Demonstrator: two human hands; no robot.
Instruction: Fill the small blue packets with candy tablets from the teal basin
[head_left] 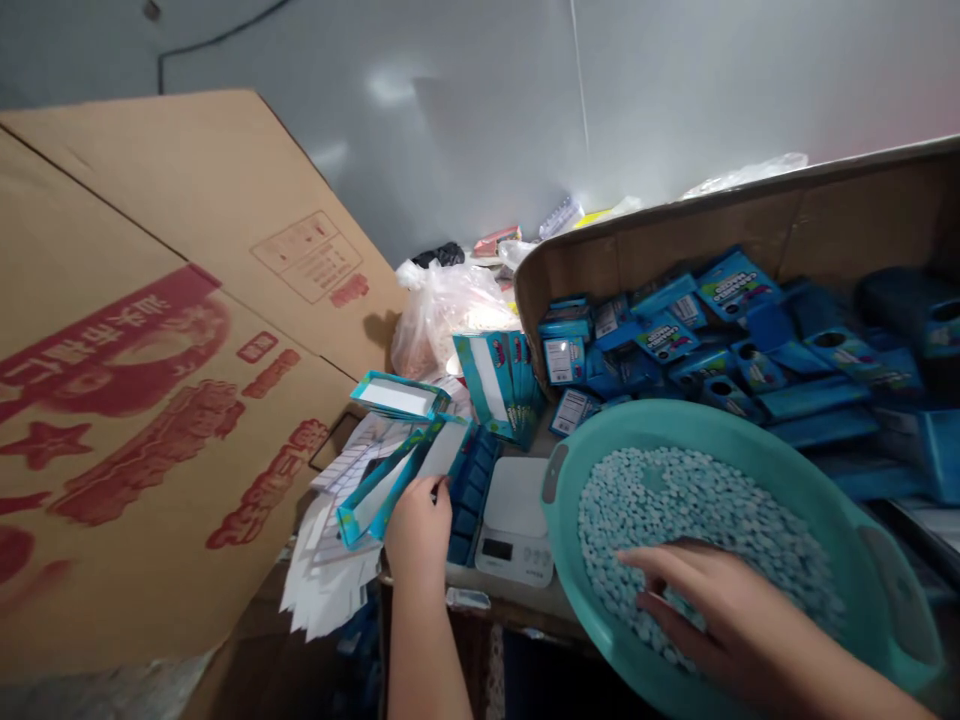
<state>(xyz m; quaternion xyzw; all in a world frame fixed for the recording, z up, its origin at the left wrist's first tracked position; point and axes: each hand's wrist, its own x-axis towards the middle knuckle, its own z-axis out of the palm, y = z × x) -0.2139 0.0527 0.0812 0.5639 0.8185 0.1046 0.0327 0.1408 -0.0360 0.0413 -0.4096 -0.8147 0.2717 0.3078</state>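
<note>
My left hand (420, 525) is closed, fingers curled, at the near end of flat blue printed boxes with white panels (409, 470). What lies between its fingertips, if anything, is hidden. Just right of it runs a blue tray with a row of compartments (471, 490), beside a white digital scale (517, 525). Over the teal basin (750, 425), my right hand (697, 600) reaches in low with thumb and fingers apart, close above the small pale-blue pellets (697, 500). Nothing shows in it.
A large printed cardboard carton (172, 330) stands on the left. Behind the basin, another carton (847, 210) holds many blue packets (667, 335). Upright blue boxes (499, 385), a filled plastic bag (450, 310) and white paper sheets (330, 570) crowd the table.
</note>
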